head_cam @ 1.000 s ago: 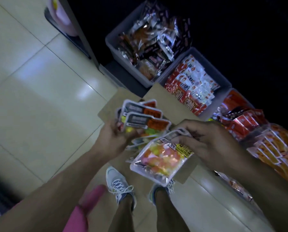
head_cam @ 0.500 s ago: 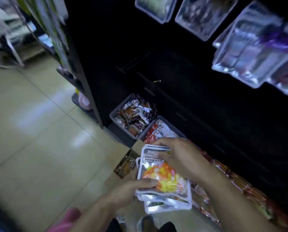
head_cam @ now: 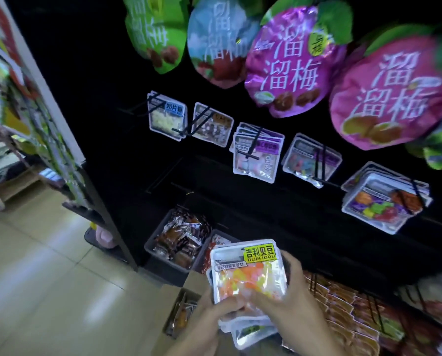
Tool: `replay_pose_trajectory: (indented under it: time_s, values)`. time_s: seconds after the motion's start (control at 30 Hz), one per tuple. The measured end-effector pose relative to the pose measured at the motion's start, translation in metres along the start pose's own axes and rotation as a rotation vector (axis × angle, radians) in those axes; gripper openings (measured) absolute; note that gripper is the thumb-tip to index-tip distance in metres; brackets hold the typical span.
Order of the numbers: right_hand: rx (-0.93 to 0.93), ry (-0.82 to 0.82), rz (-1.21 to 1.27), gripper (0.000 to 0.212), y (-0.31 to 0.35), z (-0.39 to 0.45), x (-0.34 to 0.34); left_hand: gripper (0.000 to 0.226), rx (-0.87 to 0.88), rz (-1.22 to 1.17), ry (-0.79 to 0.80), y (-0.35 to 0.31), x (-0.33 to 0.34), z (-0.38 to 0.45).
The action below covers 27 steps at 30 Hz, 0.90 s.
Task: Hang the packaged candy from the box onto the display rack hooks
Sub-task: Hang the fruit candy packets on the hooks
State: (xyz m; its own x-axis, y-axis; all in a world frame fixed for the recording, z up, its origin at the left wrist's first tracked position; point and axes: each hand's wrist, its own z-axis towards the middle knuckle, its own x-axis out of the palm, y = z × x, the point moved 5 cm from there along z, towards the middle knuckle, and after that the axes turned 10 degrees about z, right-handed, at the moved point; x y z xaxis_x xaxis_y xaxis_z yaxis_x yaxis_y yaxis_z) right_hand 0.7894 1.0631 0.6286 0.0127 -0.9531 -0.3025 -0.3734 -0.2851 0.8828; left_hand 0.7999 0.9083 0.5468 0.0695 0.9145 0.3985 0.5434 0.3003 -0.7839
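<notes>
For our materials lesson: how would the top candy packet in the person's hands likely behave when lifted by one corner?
The top candy packet is glossy film, so probably slippery. It holds small loose candies, so it would likely sag and shift. Several sit stacked between both hands, suggesting each is light.

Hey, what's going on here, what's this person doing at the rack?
A person is restocking a shop display. Both hands, left hand and right hand, hold a stack of candy packets in front of the dark display rack. Nothing from the stack is on a hook yet. Other small packets already hang above, and an open cardboard box sits on the floor below.
</notes>
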Motion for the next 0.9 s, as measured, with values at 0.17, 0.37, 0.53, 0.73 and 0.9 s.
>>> replay_pose_trajectory:
  time_s: [0.17,0.37,0.53,0.73,0.9]
  values:
    - [0.008,-0.093,0.199,0.078,0.001,-0.014,-0.022,0.108,0.022,-0.004,-0.018,-0.009,0.029,-0.004]
    - [-0.069,-0.146,0.379,0.036,0.000,-0.025,-0.072,0.083,0.057,0.041,-0.027,-0.018,0.072,-0.010]
    - [-0.095,-0.195,0.595,0.046,-0.027,-0.034,-0.127,0.036,0.044,0.111,-0.012,-0.006,0.119,-0.012]
    - [-0.059,-0.264,0.829,0.030,-0.070,-0.038,-0.217,0.088,-0.035,0.054,-0.032,0.047,0.190,0.002]
    - [0.010,-0.252,0.897,0.030,-0.105,-0.037,-0.302,0.078,-0.078,0.037,-0.100,0.089,0.254,0.006]
